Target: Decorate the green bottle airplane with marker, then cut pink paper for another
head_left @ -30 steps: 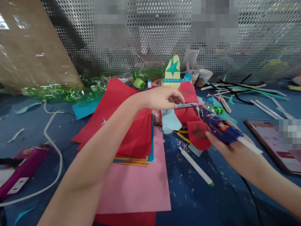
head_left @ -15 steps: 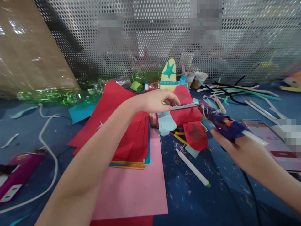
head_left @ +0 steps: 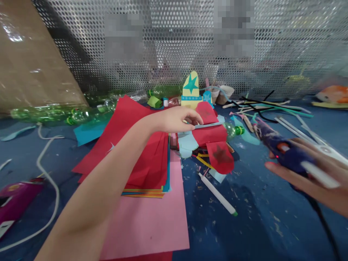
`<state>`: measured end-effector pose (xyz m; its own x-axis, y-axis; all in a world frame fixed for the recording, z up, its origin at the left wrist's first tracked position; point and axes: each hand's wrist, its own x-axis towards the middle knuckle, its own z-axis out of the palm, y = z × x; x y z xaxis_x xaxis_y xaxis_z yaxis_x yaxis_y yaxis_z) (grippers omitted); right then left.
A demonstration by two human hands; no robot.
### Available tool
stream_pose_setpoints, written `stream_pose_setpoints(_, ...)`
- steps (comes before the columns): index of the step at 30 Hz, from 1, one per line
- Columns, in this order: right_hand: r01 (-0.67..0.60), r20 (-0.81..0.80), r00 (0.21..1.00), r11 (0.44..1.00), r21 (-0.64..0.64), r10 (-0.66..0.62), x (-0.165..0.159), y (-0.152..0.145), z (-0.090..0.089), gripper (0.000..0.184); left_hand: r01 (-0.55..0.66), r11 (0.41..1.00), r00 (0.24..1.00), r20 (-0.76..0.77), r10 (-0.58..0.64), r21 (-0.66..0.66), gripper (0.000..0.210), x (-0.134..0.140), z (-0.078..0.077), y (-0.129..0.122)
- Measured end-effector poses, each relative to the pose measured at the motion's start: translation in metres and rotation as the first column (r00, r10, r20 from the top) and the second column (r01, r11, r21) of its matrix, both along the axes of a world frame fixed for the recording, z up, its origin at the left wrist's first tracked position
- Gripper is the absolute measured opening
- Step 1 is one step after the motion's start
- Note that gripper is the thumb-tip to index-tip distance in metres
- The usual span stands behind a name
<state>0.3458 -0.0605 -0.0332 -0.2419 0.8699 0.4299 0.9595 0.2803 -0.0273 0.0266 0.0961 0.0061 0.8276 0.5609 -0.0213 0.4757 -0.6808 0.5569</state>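
Observation:
My left hand (head_left: 181, 119) is closed, its fingertips pinching the end of a narrow light blue strip (head_left: 210, 125). The strip runs along the top of a plastic bottle wrapped in red paper (head_left: 209, 135). Red rounded flaps with dark stars stick out from the bottle's sides, and the green-capped neck (head_left: 231, 131) points right. Pale blue paper pieces (head_left: 188, 143) fan out at its left end. Off to the right, apart from the bottle, my right hand (head_left: 307, 174) is wrapped round a blue glue gun (head_left: 288, 152), blurred by motion, with a white glue stick at its rear.
Red paper sheets (head_left: 146, 163) lie stacked over a pink sheet (head_left: 152, 224) under my left arm. A white pen (head_left: 217, 194) lies in front of the bottle. Behind stand a yellow paper piece with a star (head_left: 191, 85) and several plastic bottles (head_left: 40, 112). A purple device (head_left: 19, 203) sits left.
My right hand has drawn the glue gun away from the strip, to the right, uncovering the bottle's green-capped neck. My left hand keeps its hold on the strip. The view has shifted slightly.

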Motion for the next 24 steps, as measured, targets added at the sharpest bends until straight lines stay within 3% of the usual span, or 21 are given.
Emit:
stream_pose_setpoints(4, -0.099, 0.126, 0.986, 0.993, -0.063, 0.107, -0.016, -0.017, -0.022, 0.036, -0.004, 0.999, 1.000, 0.024, 0.005, -0.032, 0.028, 0.000, 0.000, 0.001)
stream_pose_setpoints(6, -0.039, 0.220, 0.975, 0.998, 0.054, 0.026, -0.029, -0.021, -0.039, 0.029, 0.000, 0.999, 0.999, 0.035, 0.001, -0.034, 0.026, 0.000, -0.002, 0.002)
stream_pose_setpoints(8, -0.063, 0.292, 0.956, 0.996, 0.067, 0.041, -0.037, -0.022, -0.053, 0.023, 0.003, 0.999, 0.999, 0.042, -0.002, -0.036, 0.022, -0.001, -0.004, 0.003)
stream_pose_setpoints(12, -0.093, 0.344, 0.937, 0.993, 0.069, 0.064, -0.035, -0.023, -0.064, 0.030, 0.012, 0.999, 0.999, 0.039, -0.010, -0.042, 0.021, -0.002, -0.006, 0.003)
stream_pose_setpoints(15, -0.132, 0.288, 0.951, 0.990, 0.042, 0.115, -0.025, -0.026, -0.060, 0.038, 0.017, 0.999, 1.000, 0.021, -0.016, -0.041, 0.024, -0.003, -0.004, 0.002)
stream_pose_setpoints(18, -0.223, 0.252, 0.946, 0.974, 0.044, 0.205, -0.023, -0.027, -0.042, 0.038, 0.013, 1.000, 1.000, -0.006, -0.013, -0.029, 0.024, -0.003, -0.001, 0.000)
stream_pose_setpoints(20, -0.234, 0.227, 0.953, 0.965, 0.119, 0.203, -0.033, -0.022, -0.025, 0.040, 0.007, 1.000, 1.000, -0.022, -0.008, -0.018, 0.025, -0.004, 0.000, 0.000)
stream_pose_setpoints(22, -0.145, 0.151, 0.981, 0.980, 0.136, 0.124, -0.049, -0.008, -0.007, 0.038, 0.007, 1.000, 1.000, -0.028, -0.008, -0.008, 0.025, -0.003, 0.001, -0.001)
stream_pose_setpoints(24, -0.183, 0.092, 0.980, 0.980, 0.082, 0.175, -0.069, 0.010, 0.006, 0.039, 0.014, 1.000, 1.000, -0.025, -0.014, 0.001, 0.026, -0.003, 0.002, -0.003)
